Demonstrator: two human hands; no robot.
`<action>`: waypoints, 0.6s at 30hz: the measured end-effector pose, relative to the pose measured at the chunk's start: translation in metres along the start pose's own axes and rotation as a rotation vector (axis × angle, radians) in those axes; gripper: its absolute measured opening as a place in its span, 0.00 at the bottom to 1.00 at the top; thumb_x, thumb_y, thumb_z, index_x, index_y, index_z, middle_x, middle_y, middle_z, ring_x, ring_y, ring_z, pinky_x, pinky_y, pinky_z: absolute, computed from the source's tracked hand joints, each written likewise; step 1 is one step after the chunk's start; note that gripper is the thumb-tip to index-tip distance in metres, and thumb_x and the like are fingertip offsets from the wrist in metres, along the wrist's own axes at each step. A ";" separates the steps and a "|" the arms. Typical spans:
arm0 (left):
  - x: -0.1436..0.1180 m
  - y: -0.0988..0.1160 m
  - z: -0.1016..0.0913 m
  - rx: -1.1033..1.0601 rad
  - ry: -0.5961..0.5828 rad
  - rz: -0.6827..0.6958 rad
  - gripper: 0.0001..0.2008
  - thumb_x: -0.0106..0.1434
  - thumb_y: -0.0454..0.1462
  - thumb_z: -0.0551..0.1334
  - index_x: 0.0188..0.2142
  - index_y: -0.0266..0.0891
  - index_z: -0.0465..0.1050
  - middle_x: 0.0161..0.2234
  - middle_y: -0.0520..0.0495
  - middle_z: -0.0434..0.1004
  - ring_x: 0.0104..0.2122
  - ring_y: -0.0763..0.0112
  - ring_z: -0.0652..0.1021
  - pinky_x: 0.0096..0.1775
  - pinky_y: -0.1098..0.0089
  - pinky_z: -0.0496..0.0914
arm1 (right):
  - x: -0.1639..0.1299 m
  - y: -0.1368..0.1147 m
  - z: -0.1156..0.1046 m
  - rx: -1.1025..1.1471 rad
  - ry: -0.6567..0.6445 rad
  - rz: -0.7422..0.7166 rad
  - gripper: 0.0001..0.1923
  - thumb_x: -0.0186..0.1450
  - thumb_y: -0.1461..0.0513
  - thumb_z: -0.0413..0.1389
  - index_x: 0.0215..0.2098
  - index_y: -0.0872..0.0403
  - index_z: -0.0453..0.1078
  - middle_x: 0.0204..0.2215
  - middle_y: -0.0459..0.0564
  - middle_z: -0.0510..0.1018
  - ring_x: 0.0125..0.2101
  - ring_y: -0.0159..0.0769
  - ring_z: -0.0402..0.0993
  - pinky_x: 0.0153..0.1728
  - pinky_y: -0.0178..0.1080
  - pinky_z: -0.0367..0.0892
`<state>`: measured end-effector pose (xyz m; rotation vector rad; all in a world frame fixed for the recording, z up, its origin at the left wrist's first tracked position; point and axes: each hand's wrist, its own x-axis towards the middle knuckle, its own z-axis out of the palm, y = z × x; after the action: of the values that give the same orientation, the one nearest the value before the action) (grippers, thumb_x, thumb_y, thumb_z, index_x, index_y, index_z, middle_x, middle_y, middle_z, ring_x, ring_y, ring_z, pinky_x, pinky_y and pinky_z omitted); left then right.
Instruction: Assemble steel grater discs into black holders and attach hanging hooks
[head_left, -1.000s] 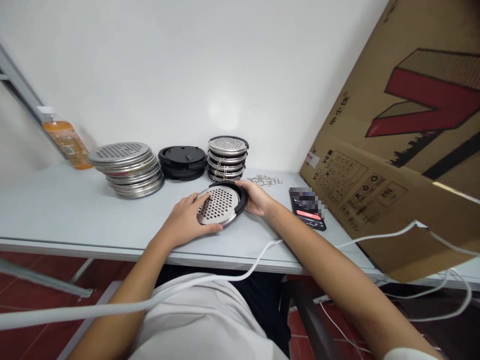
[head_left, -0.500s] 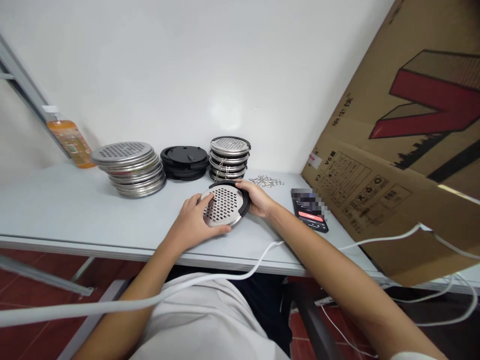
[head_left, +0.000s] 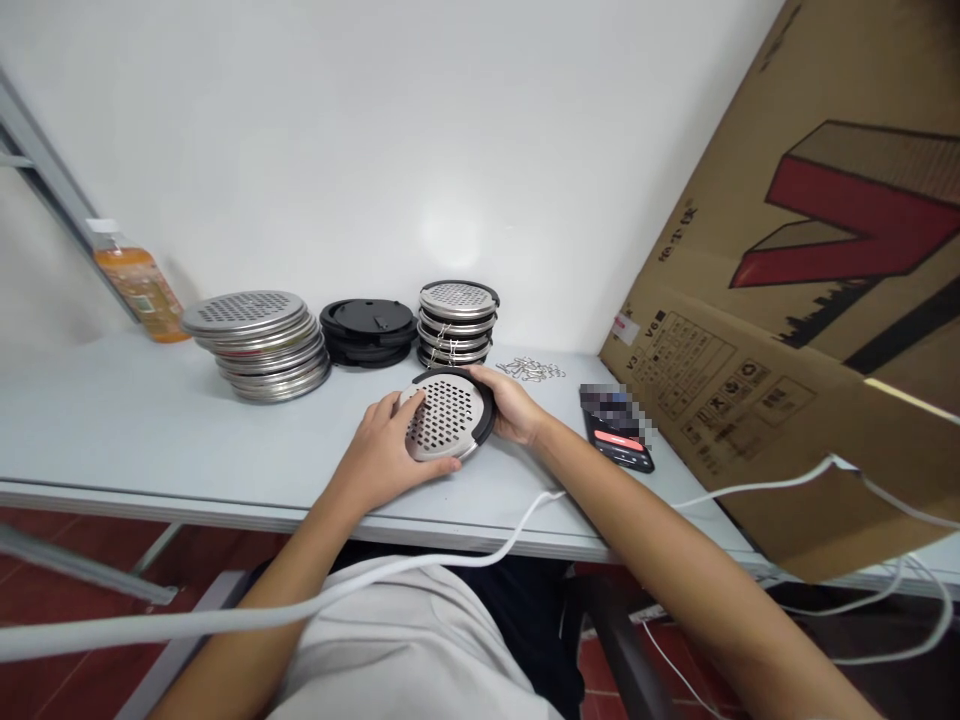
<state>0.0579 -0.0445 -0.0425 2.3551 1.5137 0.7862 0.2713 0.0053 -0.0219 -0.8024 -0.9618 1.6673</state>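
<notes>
Your left hand (head_left: 386, 452) lies over the near-left side of a perforated steel disc (head_left: 444, 416), fingers spread across the holes and thumb curled under its near edge, so it grips the disc. Your right hand (head_left: 512, 408) is closed around the black ring (head_left: 487, 410) that frames the disc's right rim, fingers wrapped over the far side. The disc is tilted, its face turned toward you, just above the grey table (head_left: 112, 420) near the front edge, straight ahead of you.

Behind the disc, against the wall, stands a short stack of assembled discs (head_left: 458, 322) with black rims. To its left sits a stack of black rings (head_left: 367, 328), and further left a taller, slightly leaning stack of bare steel discs (head_left: 259, 342). A bottle of orange drink (head_left: 139, 285) stands in the far-left corner. A small heap of metal clips (head_left: 532, 369) lies just beyond your right hand. A phone (head_left: 619, 432) lies to the right of your right wrist, beside a large cardboard box (head_left: 810, 300) that leans over the table's right end. A white cable (head_left: 480, 550) trails off the table's front edge across your lap
</notes>
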 end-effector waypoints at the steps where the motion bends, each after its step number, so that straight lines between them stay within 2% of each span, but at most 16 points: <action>1: 0.000 0.000 0.000 0.002 0.002 0.000 0.54 0.50 0.65 0.66 0.70 0.44 0.55 0.65 0.35 0.58 0.64 0.42 0.61 0.62 0.47 0.60 | 0.000 0.000 -0.001 -0.007 0.003 0.006 0.11 0.68 0.60 0.53 0.43 0.54 0.76 0.37 0.49 0.84 0.38 0.39 0.80 0.46 0.41 0.73; 8: 0.000 0.001 0.000 0.019 0.001 -0.010 0.55 0.50 0.65 0.66 0.70 0.42 0.55 0.67 0.33 0.54 0.66 0.41 0.58 0.64 0.46 0.58 | 0.002 -0.002 -0.004 -0.056 0.013 0.029 0.17 0.71 0.52 0.50 0.44 0.52 0.76 0.37 0.49 0.84 0.39 0.40 0.80 0.46 0.43 0.73; 18: -0.001 0.003 -0.002 0.022 0.012 -0.008 0.55 0.50 0.66 0.66 0.69 0.40 0.56 0.67 0.33 0.55 0.66 0.41 0.58 0.64 0.46 0.58 | -0.001 -0.002 -0.003 -0.072 -0.048 0.032 0.19 0.71 0.49 0.50 0.48 0.52 0.75 0.41 0.50 0.84 0.41 0.40 0.80 0.49 0.44 0.72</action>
<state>0.0586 -0.0468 -0.0401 2.3631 1.5432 0.7874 0.2750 0.0055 -0.0212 -0.8326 -1.0524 1.6940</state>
